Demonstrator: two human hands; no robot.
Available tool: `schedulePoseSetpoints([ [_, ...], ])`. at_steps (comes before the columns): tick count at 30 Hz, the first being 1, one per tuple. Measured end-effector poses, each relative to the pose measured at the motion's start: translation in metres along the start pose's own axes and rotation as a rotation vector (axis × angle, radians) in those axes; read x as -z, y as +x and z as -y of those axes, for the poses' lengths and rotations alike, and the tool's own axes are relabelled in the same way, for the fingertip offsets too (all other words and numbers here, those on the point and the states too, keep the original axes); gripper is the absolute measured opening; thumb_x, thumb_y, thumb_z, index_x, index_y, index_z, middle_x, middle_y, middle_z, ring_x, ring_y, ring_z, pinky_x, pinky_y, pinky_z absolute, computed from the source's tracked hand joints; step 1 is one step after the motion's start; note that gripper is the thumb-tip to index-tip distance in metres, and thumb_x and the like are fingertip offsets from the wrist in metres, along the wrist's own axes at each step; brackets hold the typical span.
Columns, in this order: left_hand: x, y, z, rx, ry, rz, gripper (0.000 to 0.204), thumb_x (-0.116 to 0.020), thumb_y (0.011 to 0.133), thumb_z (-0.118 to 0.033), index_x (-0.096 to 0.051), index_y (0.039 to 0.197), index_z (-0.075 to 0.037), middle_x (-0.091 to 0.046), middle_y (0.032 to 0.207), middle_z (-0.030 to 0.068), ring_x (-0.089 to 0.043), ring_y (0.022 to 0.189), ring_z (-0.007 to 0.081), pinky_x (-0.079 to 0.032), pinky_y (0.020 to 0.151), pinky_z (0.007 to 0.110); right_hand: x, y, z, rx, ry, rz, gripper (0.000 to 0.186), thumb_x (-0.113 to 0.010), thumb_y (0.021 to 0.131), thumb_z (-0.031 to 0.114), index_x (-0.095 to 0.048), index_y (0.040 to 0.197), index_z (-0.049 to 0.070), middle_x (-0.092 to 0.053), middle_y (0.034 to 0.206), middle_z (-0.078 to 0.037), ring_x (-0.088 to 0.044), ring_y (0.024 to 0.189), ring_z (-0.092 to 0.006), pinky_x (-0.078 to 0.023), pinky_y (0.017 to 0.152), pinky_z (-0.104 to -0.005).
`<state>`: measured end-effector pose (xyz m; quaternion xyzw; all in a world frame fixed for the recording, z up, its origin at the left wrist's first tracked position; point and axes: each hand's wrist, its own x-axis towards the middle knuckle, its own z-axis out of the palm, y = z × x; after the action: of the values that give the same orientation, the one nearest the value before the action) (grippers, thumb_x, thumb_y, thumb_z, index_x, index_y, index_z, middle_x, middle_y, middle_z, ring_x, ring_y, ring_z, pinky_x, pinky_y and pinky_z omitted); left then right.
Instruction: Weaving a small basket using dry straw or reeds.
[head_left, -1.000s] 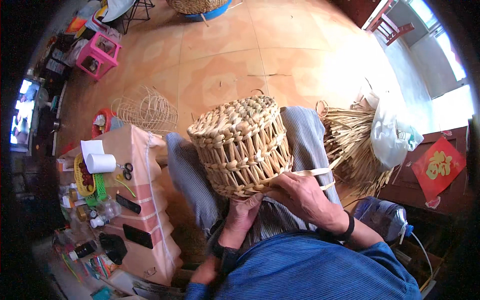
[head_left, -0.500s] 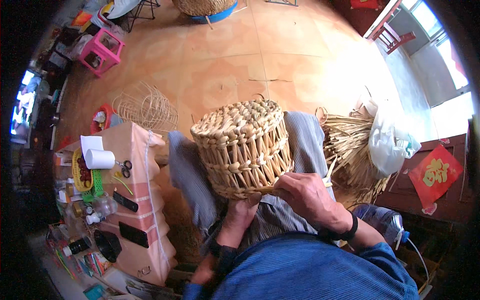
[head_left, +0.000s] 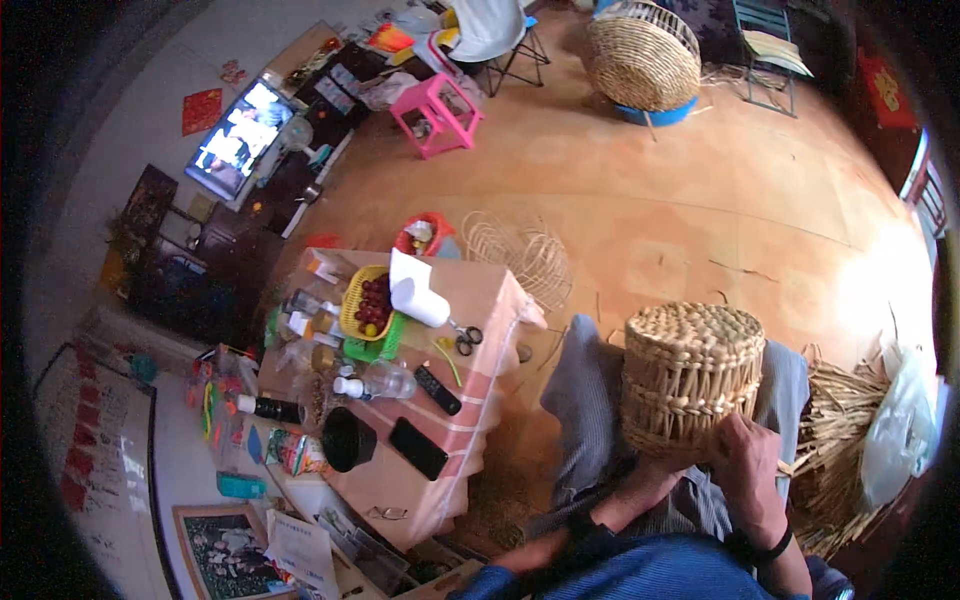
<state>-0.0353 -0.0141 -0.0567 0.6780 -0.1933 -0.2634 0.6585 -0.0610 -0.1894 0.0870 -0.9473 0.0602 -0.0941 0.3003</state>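
Note:
A woven straw basket (head_left: 690, 385) rests upside down on my lap, its round braided base up and its openwork side facing me. My left hand (head_left: 662, 474) grips the lower rim from underneath, most of its fingers hidden by the basket. Against the rim's near right side, my right hand (head_left: 746, 458) is closed in a pinch. A pale straw strand (head_left: 785, 468) sticks out beside it; the part inside the fingers is hidden.
A bundle of dry straw (head_left: 835, 440) and a white plastic bag (head_left: 900, 430) lie to my right. At left, a cloth-covered table (head_left: 490, 300) holds scissors (head_left: 467, 340), a remote (head_left: 437, 390), a phone (head_left: 418, 448) and a fruit basket (head_left: 350, 300). A wire-like frame (head_left: 530, 260) is on the floor.
The view has swung left, so the basket and hands appear farther right, and the table and television show more fully. Both hands stay at the basket's rim; the right fist looks more upright.

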Motion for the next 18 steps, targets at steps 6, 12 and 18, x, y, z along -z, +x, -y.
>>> schedulePoseSetpoints([
  [6, 0.0, -0.004, 0.032, 0.089, -0.335, 0.045, 0.051, -0.076, 0.103, -0.006, -0.057, 0.151, -0.003, -0.063, 0.148, 0.0094, -0.059, 0.138, 0.0253, -0.048, 0.121, 0.043, -0.024, -0.004, -0.035, -0.015, -0.198, 0.064, 0.03, -0.083, 0.089, 0.018, -0.056, 0.084, 0.004, -0.067, 0.079, -0.02, -0.069, 0.072, -0.0417, -0.053, 0.063, -0.0498],
  [12, 0.016, -0.015, 0.039, 0.125, -0.564, 0.285, 0.046, -0.064, 0.111, -0.021, -0.059, 0.153, -0.001, -0.065, 0.152, 0.0173, -0.057, 0.145, 0.0328, -0.042, 0.129, 0.045, -0.028, 0.003, -0.041, 0.05, -0.336, 0.113, 0.01, -0.062, 0.104, 0.017, -0.06, 0.103, 0.008, -0.068, 0.088, -0.015, -0.074, 0.076, -0.0354, -0.053, 0.061, -0.0469],
  [18, 0.015, -0.002, 0.048, 0.172, 0.46, 0.303, 0.042, -0.055, 0.113, -0.03, -0.065, 0.148, -0.01, -0.063, 0.157, 0.0189, -0.057, 0.146, 0.0322, -0.042, 0.124, 0.043, -0.045, -0.002, -0.034, -0.025, -0.208, 0.126, 0.016, -0.052, 0.112, 0.015, -0.063, 0.12, 0.005, -0.067, 0.106, -0.02, -0.071, 0.093, -0.0419, -0.057, 0.073, -0.051],
])
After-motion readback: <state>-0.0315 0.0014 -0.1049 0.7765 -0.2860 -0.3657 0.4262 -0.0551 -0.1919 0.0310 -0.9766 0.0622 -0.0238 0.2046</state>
